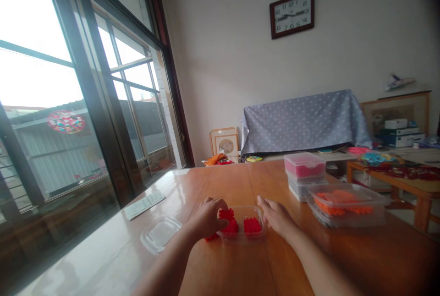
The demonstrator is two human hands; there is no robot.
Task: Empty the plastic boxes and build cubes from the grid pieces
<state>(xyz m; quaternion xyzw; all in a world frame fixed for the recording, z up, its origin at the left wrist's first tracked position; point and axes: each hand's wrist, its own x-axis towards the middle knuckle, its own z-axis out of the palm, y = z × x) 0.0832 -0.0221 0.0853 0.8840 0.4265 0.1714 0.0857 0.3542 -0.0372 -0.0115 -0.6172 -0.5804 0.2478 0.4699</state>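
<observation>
A clear plastic container stands on the table in front of me, with red toothed plastic pieces inside at its right. My left hand is at its left side, fingers curled over a cluster of red toothed pieces. Another bit of red shows below that hand, outside the container. Alongside the container's right wall is my right hand, fingers stretched forward; I cannot tell how firmly it touches the rim. To the left lies a clear plastic lid.
Two stacked boxes, the upper one with pink contents, stand at the right. Nearer is a lidded clear box of orange pieces. A printed card lies by the table's left edge, beside the windows. A wooden side table stands farther right.
</observation>
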